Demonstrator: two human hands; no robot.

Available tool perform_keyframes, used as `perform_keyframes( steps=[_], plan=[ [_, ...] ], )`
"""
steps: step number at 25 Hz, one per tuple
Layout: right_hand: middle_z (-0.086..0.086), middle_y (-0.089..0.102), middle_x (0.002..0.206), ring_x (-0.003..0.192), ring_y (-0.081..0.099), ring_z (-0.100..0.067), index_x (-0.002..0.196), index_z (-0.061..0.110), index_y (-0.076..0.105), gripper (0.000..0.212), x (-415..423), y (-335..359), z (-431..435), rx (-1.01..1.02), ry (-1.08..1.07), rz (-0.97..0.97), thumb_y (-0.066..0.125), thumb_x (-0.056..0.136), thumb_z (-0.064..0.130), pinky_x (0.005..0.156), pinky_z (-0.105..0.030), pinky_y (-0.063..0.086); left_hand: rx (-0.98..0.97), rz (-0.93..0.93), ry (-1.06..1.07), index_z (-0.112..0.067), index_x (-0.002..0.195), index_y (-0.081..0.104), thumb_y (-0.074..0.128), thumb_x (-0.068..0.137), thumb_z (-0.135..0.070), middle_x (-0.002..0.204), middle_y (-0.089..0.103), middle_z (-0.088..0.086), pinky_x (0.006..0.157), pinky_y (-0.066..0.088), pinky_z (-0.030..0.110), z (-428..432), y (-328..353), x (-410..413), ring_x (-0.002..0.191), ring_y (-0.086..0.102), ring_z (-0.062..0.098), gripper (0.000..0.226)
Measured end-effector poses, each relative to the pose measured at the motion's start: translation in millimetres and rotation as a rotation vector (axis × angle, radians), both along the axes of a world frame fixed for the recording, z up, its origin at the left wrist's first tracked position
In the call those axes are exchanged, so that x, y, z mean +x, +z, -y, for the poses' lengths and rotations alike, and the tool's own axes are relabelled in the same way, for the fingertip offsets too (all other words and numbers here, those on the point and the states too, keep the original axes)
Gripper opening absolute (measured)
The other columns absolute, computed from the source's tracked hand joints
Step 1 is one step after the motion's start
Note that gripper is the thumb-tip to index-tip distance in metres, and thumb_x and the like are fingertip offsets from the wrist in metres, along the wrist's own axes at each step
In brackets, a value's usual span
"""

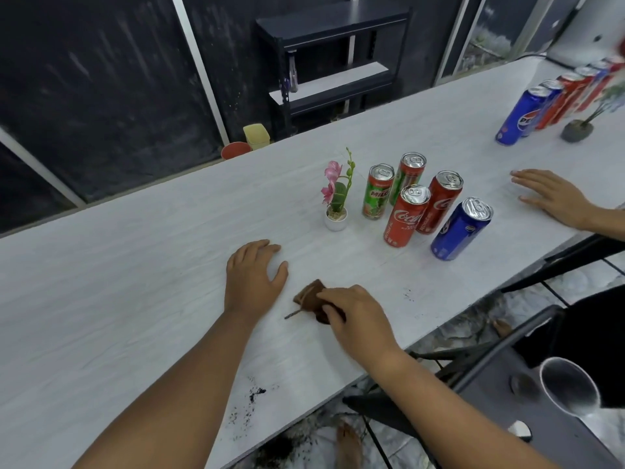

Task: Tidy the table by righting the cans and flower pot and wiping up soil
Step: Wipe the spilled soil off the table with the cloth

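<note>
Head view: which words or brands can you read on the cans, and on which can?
"MILO": green and red can beside the flower pot.
"Coca", cut off: front red can.
"PE", cut off: far blue can.
Too blurred: rear red can, near blue can, rear green can.

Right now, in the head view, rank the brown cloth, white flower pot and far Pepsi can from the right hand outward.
1. brown cloth, under the right hand.
2. white flower pot, upright mid-table.
3. far Pepsi can, at the far right.
</note>
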State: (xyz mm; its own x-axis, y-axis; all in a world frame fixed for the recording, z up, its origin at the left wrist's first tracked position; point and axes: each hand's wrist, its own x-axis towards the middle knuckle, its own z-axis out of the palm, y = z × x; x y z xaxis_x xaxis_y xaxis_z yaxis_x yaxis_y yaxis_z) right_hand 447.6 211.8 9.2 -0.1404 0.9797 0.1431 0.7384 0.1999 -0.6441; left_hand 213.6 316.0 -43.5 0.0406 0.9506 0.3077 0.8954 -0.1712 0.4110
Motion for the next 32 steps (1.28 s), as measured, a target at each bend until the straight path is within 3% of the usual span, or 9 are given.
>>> perform_keyframes(
  steps=[3, 8, 12, 16, 20, 21, 26, 28, 32],
  plan=[
    [0.017, 0.075, 0.116, 0.103, 0.058, -0.007, 0.129, 0.031, 0.076, 0.033, 43.5, 11.5, -7.4, 0.041, -0.163, -0.061, 0.072, 0.100, 0.016, 0.089, -0.011, 0.043, 0.003, 0.002, 0.004, -0.031, 0.135, 0.069, 0.065, 0.100, -0.048, 0.146, 0.062, -0.008, 0.122, 0.036, 0.048, -1.5, -1.0, -1.9, 0.141, 0.051, 0.019, 0.039],
    [-0.002, 0.078, 0.119, 0.106, 0.065, -0.025, 0.128, 0.021, 0.078, 0.030, 129.1, 10.4, -8.7, -0.039, -0.476, 0.091, 0.072, 0.099, 0.013, 0.090, -0.033, 0.051, 0.029, 0.001, -0.016, -0.031, 0.133, 0.070, 0.062, 0.100, -0.051, 0.144, 0.063, -0.007, 0.121, 0.038, 0.049, -1.7, -3.2, -3.5, 0.139, 0.053, 0.020, 0.040],
    [0.001, 0.079, 0.120, 0.107, 0.066, -0.023, 0.126, 0.018, 0.080, 0.030, 82.9, -0.8, 19.3, -0.003, -0.337, 0.134, 0.077, 0.096, 0.015, 0.092, -0.032, 0.053, 0.027, -0.008, -0.017, -0.030, 0.135, 0.069, 0.065, 0.100, -0.049, 0.145, 0.063, -0.006, 0.121, 0.038, 0.048, -2.0, -3.1, -3.3, 0.139, 0.052, 0.020, 0.039],
    [0.006, 0.078, 0.123, 0.106, 0.067, -0.019, 0.125, 0.020, 0.081, 0.028, 23.5, -9.2, 43.4, 0.013, -0.150, 0.042, 0.078, 0.097, 0.015, 0.097, -0.026, 0.052, 0.020, -0.012, -0.025, -0.029, 0.136, 0.069, 0.065, 0.101, -0.049, 0.147, 0.062, -0.006, 0.121, 0.038, 0.049, -1.5, -2.2, -3.9, 0.141, 0.051, 0.020, 0.040],
    [0.028, 0.072, 0.116, 0.105, 0.059, 0.000, 0.126, 0.037, 0.077, 0.030, 52.5, 1.3, 34.6, 0.006, -0.216, -0.114, 0.073, 0.099, 0.022, 0.094, -0.011, 0.043, 0.016, 0.000, -0.021, -0.030, 0.136, 0.069, 0.065, 0.101, -0.049, 0.147, 0.062, -0.006, 0.121, 0.037, 0.049, -1.7, -1.9, -3.6, 0.141, 0.051, 0.020, 0.040],
    [0.031, 0.070, 0.113, 0.104, 0.060, 0.001, 0.124, 0.039, 0.077, 0.031, 74.2, 3.7, 28.0, 0.025, -0.282, -0.109, 0.073, 0.099, 0.023, 0.093, -0.012, 0.043, 0.018, 0.001, -0.021, -0.030, 0.136, 0.069, 0.065, 0.101, -0.049, 0.147, 0.062, -0.006, 0.121, 0.037, 0.049, -1.5, -2.0, -3.9, 0.141, 0.052, 0.021, 0.040],
    [-0.003, 0.080, 0.117, 0.106, 0.072, -0.028, 0.124, 0.020, 0.080, 0.027, 146.2, -0.2, 15.8, -0.043, -0.584, 0.085, 0.073, 0.098, 0.016, 0.092, -0.034, 0.054, -0.002, -0.002, -0.027, -0.029, 0.137, 0.069, 0.065, 0.101, -0.048, 0.148, 0.062, -0.005, 0.122, 0.037, 0.050, -0.5, -0.6, -4.5, 0.142, 0.051, 0.022, 0.041],
    [-0.005, 0.081, 0.109, 0.098, 0.071, -0.028, 0.125, 0.021, 0.079, 0.028, 127.1, -4.7, 25.8, -0.013, -0.516, 0.158, 0.075, 0.097, 0.016, 0.086, -0.034, 0.055, -0.004, 0.006, -0.035, -0.027, 0.138, 0.069, 0.067, 0.101, -0.046, 0.147, 0.063, -0.003, 0.122, 0.038, 0.049, 1.4, -0.1, -4.1, 0.141, 0.053, 0.022, 0.041],
    [0.007, 0.079, 0.101, 0.092, 0.066, -0.016, 0.123, 0.027, 0.080, 0.029, 63.0, -13.3, 56.7, 0.034, -0.297, 0.097, 0.078, 0.095, 0.019, 0.080, -0.025, 0.049, 0.013, 0.019, -0.067, -0.020, 0.133, 0.073, 0.071, 0.100, -0.038, 0.135, 0.067, 0.001, 0.114, 0.046, 0.046, 6.8, 4.4, -5.0, 0.130, 0.059, 0.026, 0.037]
  ],
)
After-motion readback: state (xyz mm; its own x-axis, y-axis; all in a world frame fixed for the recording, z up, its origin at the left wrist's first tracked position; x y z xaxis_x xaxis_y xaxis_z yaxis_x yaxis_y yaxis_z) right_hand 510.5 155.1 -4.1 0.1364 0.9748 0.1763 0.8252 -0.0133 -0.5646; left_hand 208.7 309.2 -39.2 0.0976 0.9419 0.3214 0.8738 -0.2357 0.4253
